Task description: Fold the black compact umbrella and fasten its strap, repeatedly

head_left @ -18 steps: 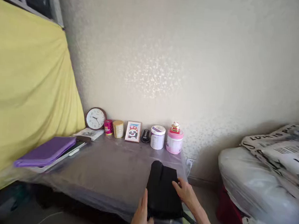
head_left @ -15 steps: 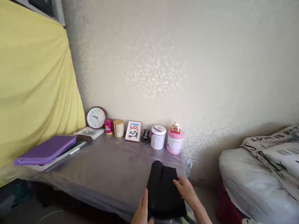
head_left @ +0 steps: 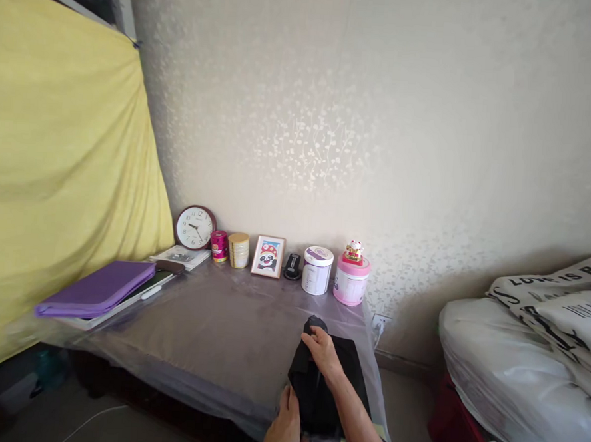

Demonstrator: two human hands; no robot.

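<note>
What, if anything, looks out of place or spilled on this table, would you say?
Nothing visibly looks spilled or broken. Mildly odd: the round wall clock stands at the back of the table rather than hanging, and the lucky cat figurine perches on the pink-lidded canister.

A black fabric item lies at the near right corner of the counter, its long side running near to far. It is matte and soft-looking, roughly rectangular, with creases along its left part and a flatter panel toward the right. A dark, rounded end pokes out at the far left. It seems to rest flat, though its underside is hidden.
</note>
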